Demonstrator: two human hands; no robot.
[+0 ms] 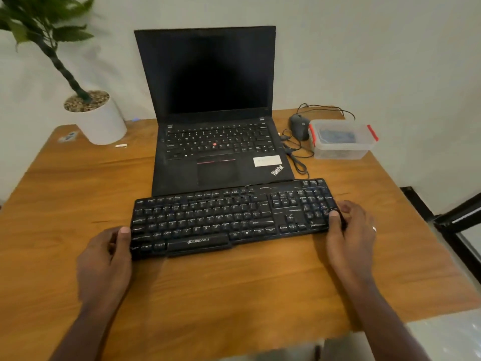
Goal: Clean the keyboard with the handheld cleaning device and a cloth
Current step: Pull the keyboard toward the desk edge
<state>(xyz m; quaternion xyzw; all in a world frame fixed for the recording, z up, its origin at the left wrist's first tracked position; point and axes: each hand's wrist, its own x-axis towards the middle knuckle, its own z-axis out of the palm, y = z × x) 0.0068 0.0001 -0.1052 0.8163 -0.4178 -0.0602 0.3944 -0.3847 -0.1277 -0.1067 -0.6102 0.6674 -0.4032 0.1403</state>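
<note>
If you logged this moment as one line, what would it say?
stage: positioning | left hand: grips keyboard left end | right hand: grips right end | cleaning device, cloth: not seen | behind: laptop

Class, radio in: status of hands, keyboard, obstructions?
Left hand and right hand gripping keyboard ends. Keyboard flat on table, touching laptop. No cleaning device or cloth visible.

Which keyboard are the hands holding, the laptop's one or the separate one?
The separate black Zebronics keyboard nearest the person: the left hand and right hand grip its two ends. The laptop behind it has its own keys, with a red dot, untouched.
</note>
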